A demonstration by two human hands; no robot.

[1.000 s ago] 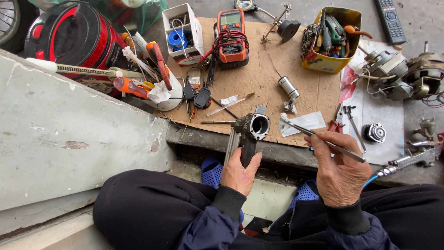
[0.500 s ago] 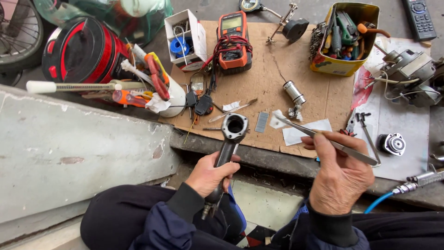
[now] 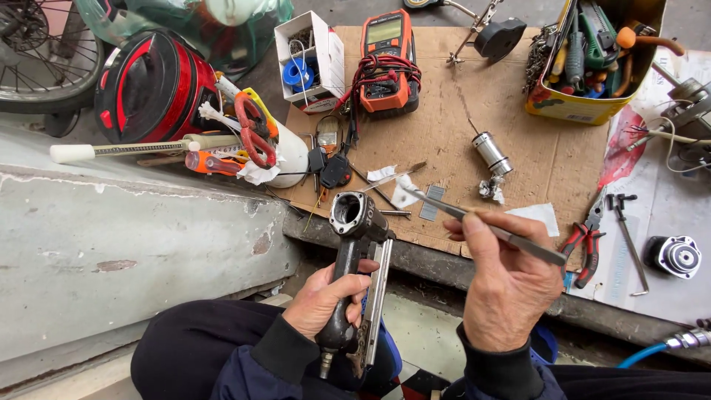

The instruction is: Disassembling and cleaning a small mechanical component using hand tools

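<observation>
Nail gun [image 3: 361,244] raised nearer; left hand [image 3: 326,296] clamps it, right hand [image 3: 503,296] grips tweezers [image 3: 481,226]; cluttered cardboard [image 3: 533,155].

My left hand [image 3: 326,300] sits low in front of my lap, fingers curled tight and thumb across the top, the grip closed, knuckles toward the camera. My right hand [image 3: 507,292] is raised a little higher, back facing up, thumb and forefinger pinched forward, the other fingers folded in. Dark sleeves with ribbed cuffs cover both wrists.
</observation>
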